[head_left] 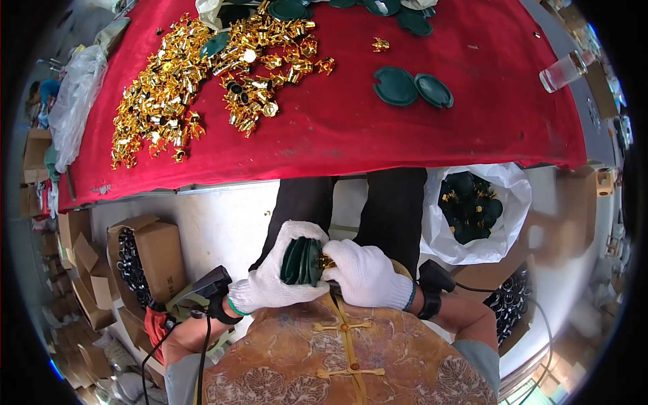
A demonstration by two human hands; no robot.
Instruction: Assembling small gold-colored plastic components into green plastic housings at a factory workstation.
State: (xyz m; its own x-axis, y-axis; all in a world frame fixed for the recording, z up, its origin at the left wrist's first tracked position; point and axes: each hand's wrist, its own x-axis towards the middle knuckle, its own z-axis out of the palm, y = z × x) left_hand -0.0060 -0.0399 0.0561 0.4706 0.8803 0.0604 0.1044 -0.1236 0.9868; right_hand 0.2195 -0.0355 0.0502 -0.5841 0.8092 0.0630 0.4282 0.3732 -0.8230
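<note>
In front of my waist, my left hand (270, 282), in a white knit glove, grips a stack of dark green discs (302, 262) held on edge. My right hand (372, 275), gloved the same way, has its fingers closed on a small shiny gold fitting (327, 261) at the right face of the stack. Whether the fitting is joined to the outermost disc, I cannot tell. Just beyond, a heap of similar gold fittings (165, 81) covers the left part of the red-clothed table (324, 142). Two loose green discs (395, 86) lie on the cloth at right.
Right of my knees stands an open white plastic bag (518, 196) with green discs and gold fittings inside. A clear glass (563, 71) sits near the table's right edge. Cardboard boxes (162, 260) with dark round parts stand on the floor at left. Cables hang from both wrist devices (213, 283).
</note>
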